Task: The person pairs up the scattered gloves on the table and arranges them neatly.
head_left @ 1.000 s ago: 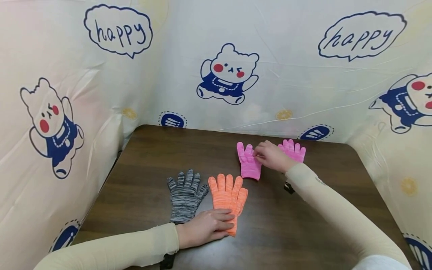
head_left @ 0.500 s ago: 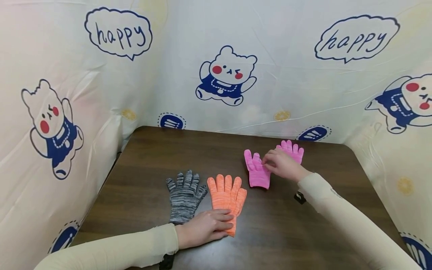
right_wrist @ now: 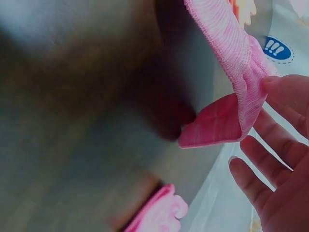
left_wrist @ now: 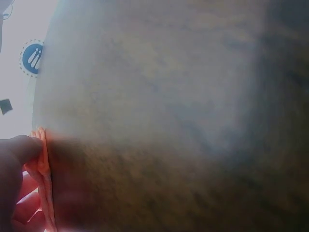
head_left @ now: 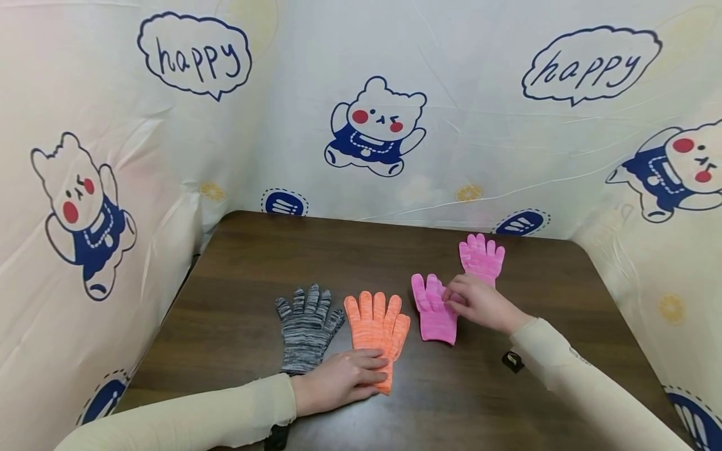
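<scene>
In the head view my left hand (head_left: 340, 382) rests on the cuff of an orange glove (head_left: 375, 322), its fingers laid across the knit. A grey-and-black striped glove (head_left: 304, 332) lies flat just left of the orange one. My right hand (head_left: 479, 302) pinches the side of a pink glove (head_left: 437, 316) between thumb and fingers; the right wrist view shows the raised knit of this pink glove (right_wrist: 248, 82) and its gaping cuff. Behind that hand lies a second pink glove (head_left: 482, 257), its lower part partly hidden. The left wrist view catches only the edge of the orange glove (left_wrist: 44, 169).
All the gloves are on a dark brown wooden table (head_left: 271, 250). A pale curtain (head_left: 479, 144) with printed bears and lettering hangs around its back and sides. A black wrist device (head_left: 512, 361) shows under the right sleeve.
My right hand has drawn the nearer pink glove toward the front and slightly right, away from the second pink glove, which now shows more. The left hand stays on the orange glove.
</scene>
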Motion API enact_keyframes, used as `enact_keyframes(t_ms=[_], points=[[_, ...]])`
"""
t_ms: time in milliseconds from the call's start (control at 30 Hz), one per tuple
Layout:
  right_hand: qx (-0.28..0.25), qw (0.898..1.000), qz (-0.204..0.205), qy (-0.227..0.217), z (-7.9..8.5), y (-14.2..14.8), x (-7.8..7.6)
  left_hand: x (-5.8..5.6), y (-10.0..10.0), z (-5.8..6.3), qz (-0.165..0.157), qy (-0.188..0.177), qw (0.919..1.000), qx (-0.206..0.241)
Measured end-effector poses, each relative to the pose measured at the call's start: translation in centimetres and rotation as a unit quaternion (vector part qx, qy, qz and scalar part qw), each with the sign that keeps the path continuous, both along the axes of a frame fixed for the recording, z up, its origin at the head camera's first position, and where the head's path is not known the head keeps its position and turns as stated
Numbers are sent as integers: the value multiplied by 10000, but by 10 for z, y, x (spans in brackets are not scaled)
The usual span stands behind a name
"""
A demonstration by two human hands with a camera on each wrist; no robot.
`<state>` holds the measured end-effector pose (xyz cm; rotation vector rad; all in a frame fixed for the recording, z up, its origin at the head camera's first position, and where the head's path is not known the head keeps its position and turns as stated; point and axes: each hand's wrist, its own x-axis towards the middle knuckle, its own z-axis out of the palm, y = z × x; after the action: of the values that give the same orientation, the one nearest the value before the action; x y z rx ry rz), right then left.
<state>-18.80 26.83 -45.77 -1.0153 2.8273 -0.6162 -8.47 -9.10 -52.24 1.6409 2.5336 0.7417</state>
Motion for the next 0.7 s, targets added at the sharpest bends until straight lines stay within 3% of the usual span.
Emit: enact_keyframes(t_ms=[367,700], points=[[-31,9991,-131,-401,-18,9,36,2,0,2,70,-40,10000,6],[-49,9991,-104,-408,-29,9,48,1,0,3,97,-194,9997,-77]])
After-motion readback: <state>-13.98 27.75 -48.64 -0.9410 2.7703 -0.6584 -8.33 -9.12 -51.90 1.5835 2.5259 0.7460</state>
